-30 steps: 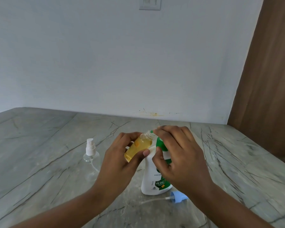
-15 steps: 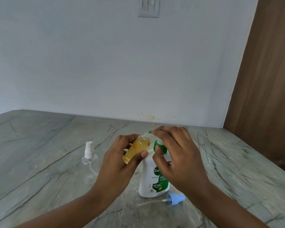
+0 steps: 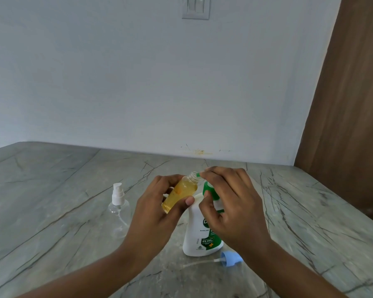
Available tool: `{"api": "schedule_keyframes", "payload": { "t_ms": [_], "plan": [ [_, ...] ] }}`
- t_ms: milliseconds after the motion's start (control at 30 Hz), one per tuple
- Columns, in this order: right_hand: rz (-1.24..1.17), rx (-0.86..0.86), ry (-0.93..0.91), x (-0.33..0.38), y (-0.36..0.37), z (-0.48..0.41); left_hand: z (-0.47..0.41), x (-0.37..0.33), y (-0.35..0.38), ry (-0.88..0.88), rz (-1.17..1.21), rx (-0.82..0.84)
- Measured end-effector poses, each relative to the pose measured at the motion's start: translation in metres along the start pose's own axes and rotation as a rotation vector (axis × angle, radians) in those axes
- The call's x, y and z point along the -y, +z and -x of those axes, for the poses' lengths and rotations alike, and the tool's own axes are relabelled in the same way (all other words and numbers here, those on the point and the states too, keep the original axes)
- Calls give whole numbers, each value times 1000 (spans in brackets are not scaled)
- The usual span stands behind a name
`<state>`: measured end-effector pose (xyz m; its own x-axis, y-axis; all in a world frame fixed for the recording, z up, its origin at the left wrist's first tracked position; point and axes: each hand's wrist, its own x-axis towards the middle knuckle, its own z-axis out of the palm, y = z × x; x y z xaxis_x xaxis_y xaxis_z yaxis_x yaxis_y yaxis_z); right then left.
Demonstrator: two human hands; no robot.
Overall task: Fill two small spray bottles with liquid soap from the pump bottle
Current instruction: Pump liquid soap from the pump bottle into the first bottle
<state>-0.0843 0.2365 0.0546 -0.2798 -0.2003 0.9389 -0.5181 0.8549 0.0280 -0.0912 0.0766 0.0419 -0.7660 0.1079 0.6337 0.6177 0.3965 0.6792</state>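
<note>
Tilting the small bottle point(image 3: 180, 195) toward the pump, the left hand point(image 3: 157, 211) is closing its grip round the yellow-filled body, thumb in front and fingers behind. The tilt is bringing the open neck right up to the green spout, so the soap can drop straight in.

The right hand point(image 3: 233, 207) is curling its grip over the pump head point(image 3: 209, 188), fingers on top and thumb tucked against the green collar, a hold suited to pressing down. The pump bottle point(image 3: 199, 237) is standing upright on the surface point(image 3: 52, 190), just in front of the person, where it is taking the push without tipping.

The small bottle is looking close to full, so this one is probably nearing its end.

The blue sprayer cap point(image 3: 232, 258) is lying on its side beside the pump bottle's base with its tube stretched out, likely waiting to go back on. The second spray bottle point(image 3: 118, 211) is standing apart to the left, clear, seemingly empty and capped.
</note>
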Motion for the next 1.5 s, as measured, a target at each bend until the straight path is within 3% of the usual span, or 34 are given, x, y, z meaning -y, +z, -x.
{"api": "schedule_keyframes", "payload": {
  "t_ms": [1500],
  "plan": [
    [6, 59, -32, 0, -6, -7, 2, -2, 0, -40, 51, 0]
  ]
}}
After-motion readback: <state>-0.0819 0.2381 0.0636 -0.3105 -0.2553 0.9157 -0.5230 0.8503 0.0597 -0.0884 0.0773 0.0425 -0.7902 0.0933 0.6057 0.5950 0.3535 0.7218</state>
